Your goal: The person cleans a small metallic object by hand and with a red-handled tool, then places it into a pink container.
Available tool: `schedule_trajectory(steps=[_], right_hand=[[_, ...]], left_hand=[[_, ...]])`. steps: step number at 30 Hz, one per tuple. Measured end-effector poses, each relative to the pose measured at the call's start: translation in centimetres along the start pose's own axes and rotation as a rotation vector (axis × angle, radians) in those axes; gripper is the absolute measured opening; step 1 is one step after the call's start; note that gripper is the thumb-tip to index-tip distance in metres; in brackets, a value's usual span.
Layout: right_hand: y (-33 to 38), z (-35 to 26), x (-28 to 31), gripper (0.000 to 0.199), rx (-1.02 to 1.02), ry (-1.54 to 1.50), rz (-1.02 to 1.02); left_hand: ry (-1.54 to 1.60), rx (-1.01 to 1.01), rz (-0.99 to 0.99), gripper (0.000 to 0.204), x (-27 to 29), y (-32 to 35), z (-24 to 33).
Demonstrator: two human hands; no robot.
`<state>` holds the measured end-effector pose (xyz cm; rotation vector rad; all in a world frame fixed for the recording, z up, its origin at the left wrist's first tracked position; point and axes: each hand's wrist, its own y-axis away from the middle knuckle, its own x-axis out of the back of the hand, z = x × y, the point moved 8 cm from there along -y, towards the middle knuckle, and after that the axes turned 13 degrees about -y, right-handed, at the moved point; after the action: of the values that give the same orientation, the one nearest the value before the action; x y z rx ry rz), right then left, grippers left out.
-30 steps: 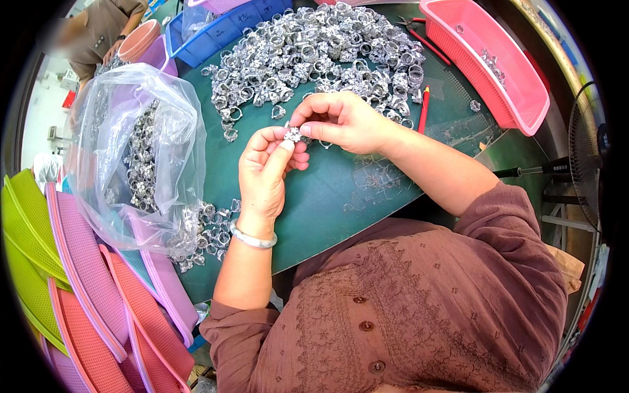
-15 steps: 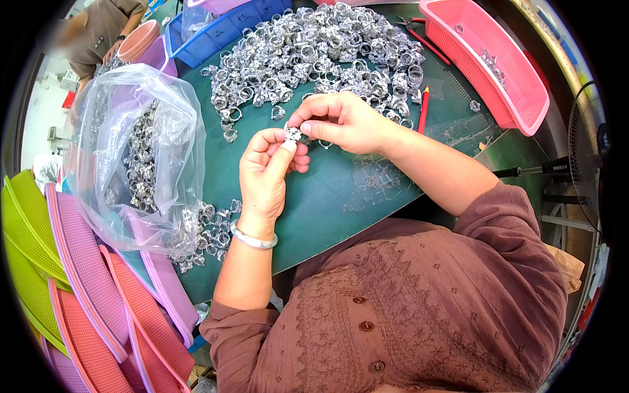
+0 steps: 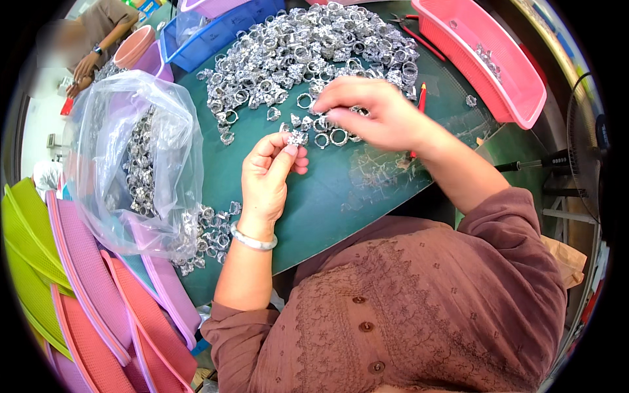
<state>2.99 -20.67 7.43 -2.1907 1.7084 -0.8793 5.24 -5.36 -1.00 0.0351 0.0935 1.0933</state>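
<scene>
My left hand is closed, thumb pressing a silver-coloured ring with a sparkling, flower-like head against the fingers. To its right, my right hand hovers low over the near edge of a big heap of rings. Its thumb and forefinger are a little apart and somewhat blurred, with no ring seen between them. Several loose rings lie on the green table mat just below those fingers. A light bangle circles my left wrist.
At the left, a clear plastic bag holds more rings, some spilling out. Coloured baskets are stacked beside it. A blue basket stands behind, a pink basket far right. Red-handled pliers, a red tool, a fan and another person are also in view.
My right hand has moved away from the left hand, rightward to the loose rings. The left hand stays with its ring. The other person's hands have shifted.
</scene>
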Motion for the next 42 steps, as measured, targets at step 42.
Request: schedule_trajectory(steps=[42], right_hand=[[10.7,4.3,1.4,0.009,-0.397,-0.855,0.629]], left_hand=[[-0.297,0.246,-0.316,0.010,-3.6,0.9,-2.1]])
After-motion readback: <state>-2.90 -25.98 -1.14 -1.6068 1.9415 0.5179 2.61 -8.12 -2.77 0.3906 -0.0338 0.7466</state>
